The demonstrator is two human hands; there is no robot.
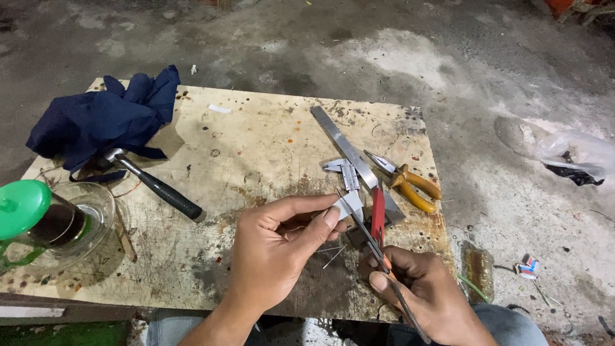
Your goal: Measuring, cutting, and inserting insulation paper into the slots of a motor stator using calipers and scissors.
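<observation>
Pinched between the thumb and forefinger of the left hand [278, 247] sits a small pale metal piece [349, 206], flat and thin, held by its near edge just above the surface [256, 147]; the other fingers [301, 206] curl loosely beneath. It looks light and stiff, probably sharp along its cut edges, so a grip on the flat faces seems safer than on the rims, and a firm pinch is needed since bare sheet can slip. The right hand [419, 288] is clenched around a thin rod [378, 253], which runs from below the wrist up and left to the piece and seems to touch it. This rod looks rigid and slim, easy to roll in the fingers, best held low down as it is now. Just beyond the piece lies a red-handled tool [378, 216], and past that a steel ruler [349, 150], a caliper [346, 170] and yellow-handled pliers [410, 182], close together. Farther left rest a hammer [157, 186], a blue cloth [102, 122] and a glass jug [77, 224] with a green lid [22, 208]. A few loose nails lie near the left hand.
</observation>
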